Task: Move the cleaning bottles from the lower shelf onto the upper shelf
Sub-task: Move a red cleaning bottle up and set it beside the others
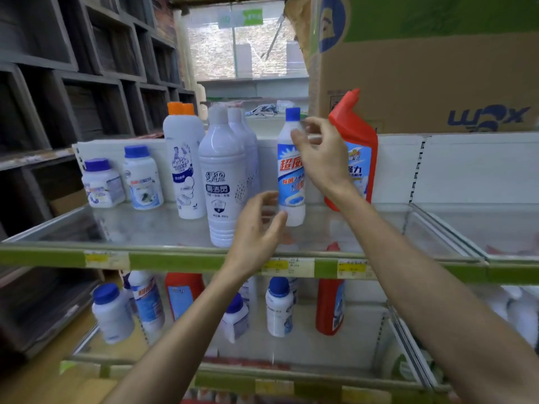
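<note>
- Cleaning bottles stand on both levels: several on the upper shelf [163, 225] and more on the lower shelf [335, 354] beneath it.
- A white bottle with a blue cap [291, 167] stands upright on the upper shelf, between the tall white bottles [224, 176] and the red bottle [354, 141].
- The right hand [320, 158] is at the neck and upper label of the blue-capped bottle, fingers spread and loosely curled; the thumb seems to touch the bottle, but no firm grip shows.
- The left hand [256, 231] is open beside the base of the same bottle, fingers curved toward it; whether they touch is unclear.
- Farther left on the upper shelf stand two orange-capped bottles [183, 158] and two short blue-lidded jars [143, 177].
- On the lower shelf are short white bottles with blue caps [112, 313], a blue-labelled tall bottle [147, 304] and two red bottles [329, 304]; this part is blurred.
- A cardboard box [423, 68] sits above and behind the red bottle.
- Dark wooden cubbies [87, 68] line the left side.
</note>
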